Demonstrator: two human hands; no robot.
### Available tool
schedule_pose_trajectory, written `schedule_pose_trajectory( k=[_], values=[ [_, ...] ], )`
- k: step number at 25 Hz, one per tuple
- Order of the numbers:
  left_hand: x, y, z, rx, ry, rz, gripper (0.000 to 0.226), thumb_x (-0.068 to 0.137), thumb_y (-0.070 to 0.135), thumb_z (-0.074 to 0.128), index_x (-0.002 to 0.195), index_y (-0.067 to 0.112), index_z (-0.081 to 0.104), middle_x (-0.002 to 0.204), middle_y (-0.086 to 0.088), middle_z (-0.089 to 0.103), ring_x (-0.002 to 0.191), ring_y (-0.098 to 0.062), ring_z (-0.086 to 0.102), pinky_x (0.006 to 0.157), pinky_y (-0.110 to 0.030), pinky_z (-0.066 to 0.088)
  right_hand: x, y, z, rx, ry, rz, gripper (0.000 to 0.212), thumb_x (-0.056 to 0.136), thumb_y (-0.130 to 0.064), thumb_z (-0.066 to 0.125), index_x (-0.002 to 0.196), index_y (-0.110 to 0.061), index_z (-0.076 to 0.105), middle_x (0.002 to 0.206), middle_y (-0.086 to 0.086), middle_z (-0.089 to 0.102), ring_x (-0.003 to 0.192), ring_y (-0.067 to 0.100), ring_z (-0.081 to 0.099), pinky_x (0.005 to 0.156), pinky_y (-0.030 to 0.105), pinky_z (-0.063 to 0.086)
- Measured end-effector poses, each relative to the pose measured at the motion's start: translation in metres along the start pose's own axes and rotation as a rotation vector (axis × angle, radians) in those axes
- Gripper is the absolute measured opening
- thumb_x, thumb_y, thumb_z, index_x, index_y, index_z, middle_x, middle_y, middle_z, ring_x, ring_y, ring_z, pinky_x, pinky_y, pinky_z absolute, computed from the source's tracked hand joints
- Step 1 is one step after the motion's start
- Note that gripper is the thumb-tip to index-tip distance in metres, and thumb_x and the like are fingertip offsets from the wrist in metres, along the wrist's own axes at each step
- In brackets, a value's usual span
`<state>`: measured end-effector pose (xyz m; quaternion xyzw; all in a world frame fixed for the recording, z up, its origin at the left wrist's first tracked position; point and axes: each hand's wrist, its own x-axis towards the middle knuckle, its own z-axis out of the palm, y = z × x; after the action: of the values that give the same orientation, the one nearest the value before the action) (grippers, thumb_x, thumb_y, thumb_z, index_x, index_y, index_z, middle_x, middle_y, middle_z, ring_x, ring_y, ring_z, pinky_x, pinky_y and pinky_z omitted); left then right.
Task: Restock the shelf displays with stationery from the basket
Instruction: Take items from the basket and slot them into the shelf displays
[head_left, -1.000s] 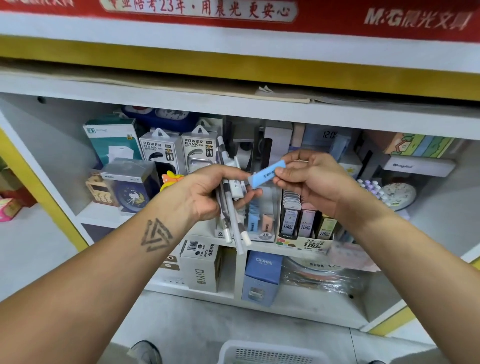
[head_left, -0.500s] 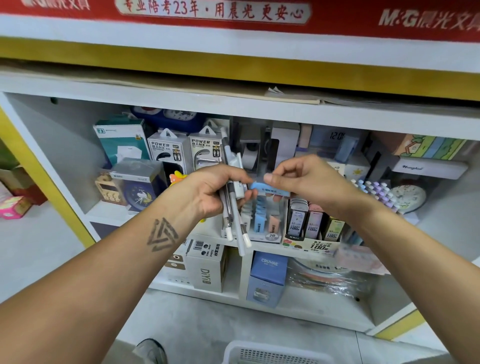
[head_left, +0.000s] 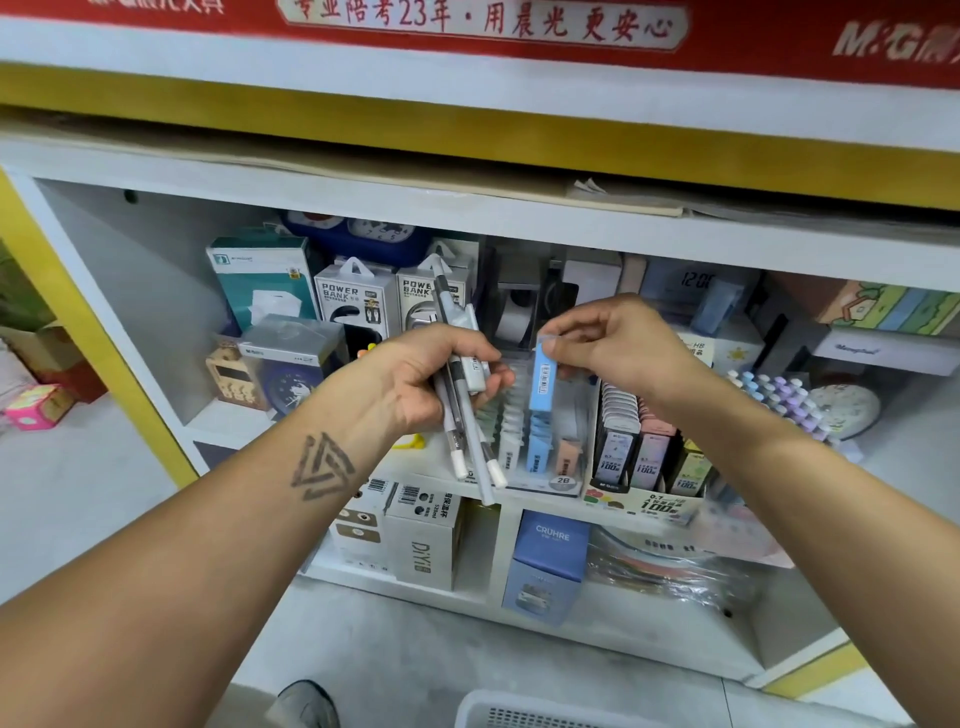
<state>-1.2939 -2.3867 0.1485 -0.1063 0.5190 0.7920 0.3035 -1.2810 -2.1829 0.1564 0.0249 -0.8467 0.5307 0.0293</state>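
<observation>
My left hand (head_left: 426, 374) grips a bundle of grey-and-white pens (head_left: 467, 436) and a small white item, tips pointing down, in front of the shelf. My right hand (head_left: 613, 343) pinches the top of a light blue eraser (head_left: 543, 379), held upright with its barcode facing me. The eraser hangs just above the clear display tray (head_left: 566, 486) marked 2B, which holds rows of blue, white and peach erasers. The white basket (head_left: 524, 712) shows only its rim at the bottom edge.
Right of the tray stands a box of pencil-lead cases (head_left: 644, 467). Power bank boxes (head_left: 356, 301), a teal box and clocks fill the shelf behind. Below sit a blue CRUHRE box (head_left: 545, 566) and white cartons. Pastel pens (head_left: 779, 400) stand at right. A shoe (head_left: 306, 704) is on the floor.
My right hand turned the blue eraser from lying sideways near the left hand to upright and carried it right, over the eraser tray. The left hand kept the pens and stayed nearly still.
</observation>
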Motion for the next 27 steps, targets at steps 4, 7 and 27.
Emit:
schedule_pose_trajectory(
  k=[4, 7, 27],
  values=[
    [-0.001, 0.002, -0.004, -0.001, -0.009, -0.010, 0.008, 0.081, -0.009, 0.059, 0.082, -0.003, 0.053, 0.073, -0.024, 0.066, 0.062, -0.027, 0.069, 0.049, -0.025, 0.057, 0.012, -0.002, -0.001, -0.183, 0.032, -0.025, 0.005, 0.088, -0.010, 0.076, 0.092, -0.008, 0.077, 0.074, 0.006, 0.075, 0.059, 0.009, 0.068, 0.059, 0.019, 0.054],
    [-0.001, 0.002, -0.006, 0.003, -0.002, -0.001, 0.007, 0.082, -0.009, 0.058, 0.081, -0.004, 0.053, 0.073, -0.024, 0.067, 0.061, -0.027, 0.069, 0.050, -0.025, 0.057, 0.018, -0.002, -0.006, -0.158, 0.040, 0.007, 0.004, 0.089, -0.010, 0.074, 0.087, -0.013, 0.073, 0.078, 0.008, 0.075, 0.069, 0.019, 0.073, 0.074, 0.032, 0.061],
    [-0.002, -0.007, -0.006, 0.039, -0.083, -0.079, 0.023, 0.082, -0.016, 0.058, 0.101, -0.002, 0.055, 0.095, -0.029, 0.068, 0.092, -0.040, 0.071, 0.066, -0.038, 0.061, 0.037, 0.021, 0.018, -1.006, -0.257, -0.126, 0.028, 0.090, -0.001, 0.066, 0.110, -0.017, 0.073, 0.103, 0.003, 0.072, 0.091, 0.019, 0.069, 0.090, 0.037, 0.056]
  ],
)
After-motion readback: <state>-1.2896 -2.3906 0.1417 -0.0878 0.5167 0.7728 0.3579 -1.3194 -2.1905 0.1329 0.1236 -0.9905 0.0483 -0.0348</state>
